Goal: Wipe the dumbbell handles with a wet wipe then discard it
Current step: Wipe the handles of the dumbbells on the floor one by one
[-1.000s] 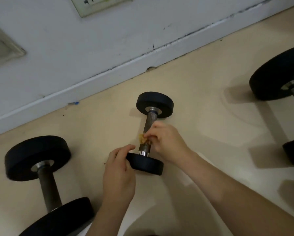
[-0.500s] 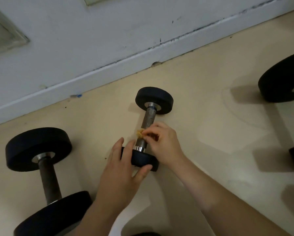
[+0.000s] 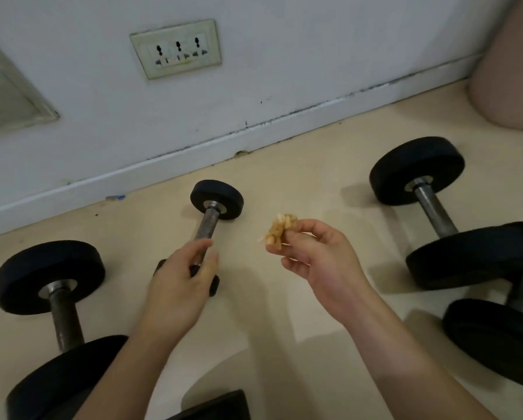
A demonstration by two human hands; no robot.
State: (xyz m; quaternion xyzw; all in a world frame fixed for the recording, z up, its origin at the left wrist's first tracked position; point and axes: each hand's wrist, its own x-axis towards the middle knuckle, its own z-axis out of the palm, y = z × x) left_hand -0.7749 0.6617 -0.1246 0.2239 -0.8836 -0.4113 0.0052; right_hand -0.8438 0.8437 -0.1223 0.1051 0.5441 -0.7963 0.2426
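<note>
Four dumbbells, at least, lie on the floor (image 3: 284, 313) along the wall. Far left: large dumbbell (image 3: 51, 277), rusty handle bare, no hand near it. Centre-left: left hand (image 3: 181, 286) with fingers loosely spread and holding nothing, lying over the near head of the small dumbbell (image 3: 216, 200); whether it touches that head I cannot tell. The small handle shows bare above the thumb. Centre-right: wet wipe (image 3: 281, 230), crumpled and stained yellow-brown, pinched between thumb and fingertips of the right hand (image 3: 317, 262), held in the air between the small dumbbell and the right dumbbell (image 3: 417, 171), touching no handle. Far right: a fourth dumbbell (image 3: 496, 338), partly cut off by the frame. Judgement: the staining suggests wiping is well under way, but which handles are done cannot be read from the metal. Discarding is not yet done; no bin is in view.
</note>
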